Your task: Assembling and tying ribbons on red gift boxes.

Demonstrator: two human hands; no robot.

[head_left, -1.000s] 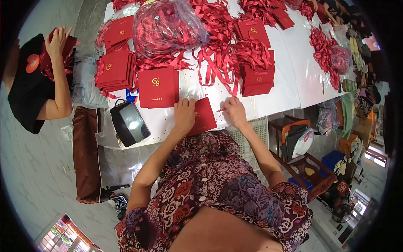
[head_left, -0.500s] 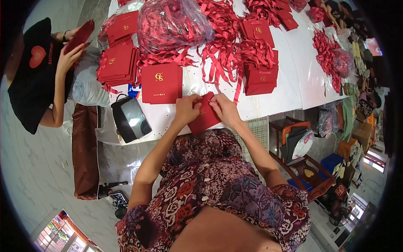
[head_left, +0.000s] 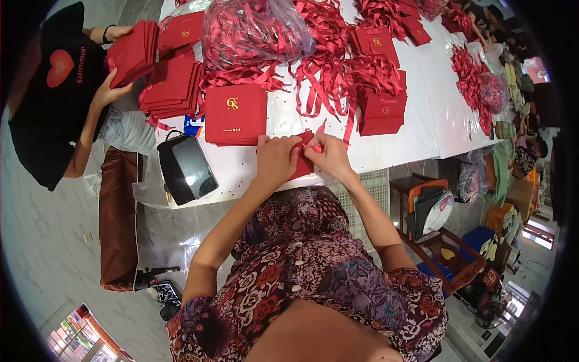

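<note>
A flat red gift bag [head_left: 300, 171] lies at the table's near edge, mostly covered by my hands. My left hand [head_left: 277, 160] is closed on its upper left part, fingers bent over the top edge. My right hand [head_left: 330, 158] pinches a red ribbon [head_left: 322, 127] at the bag's upper edge, and the ribbon's end sticks up above the fingers. Whether the ribbon passes through the bag is hidden by the fingers. Just beyond my left hand sits a neat stack of red bags [head_left: 236, 123] with gold marks.
Loose red ribbons [head_left: 319, 90] and a clear plastic sack [head_left: 256, 33] lie farther back on the white table [head_left: 416, 120]. More bag stacks [head_left: 381, 111] stand right. A black-cased tablet [head_left: 190, 169] lies left. At far left, a person's hands [head_left: 114, 87] hold red bags. A chair [head_left: 449, 253] stands right.
A ribbon end now shows above my right hand. My hands cover more of the bag. The person at left has brought a fanned bunch of bags rightward, beside the stacks.
</note>
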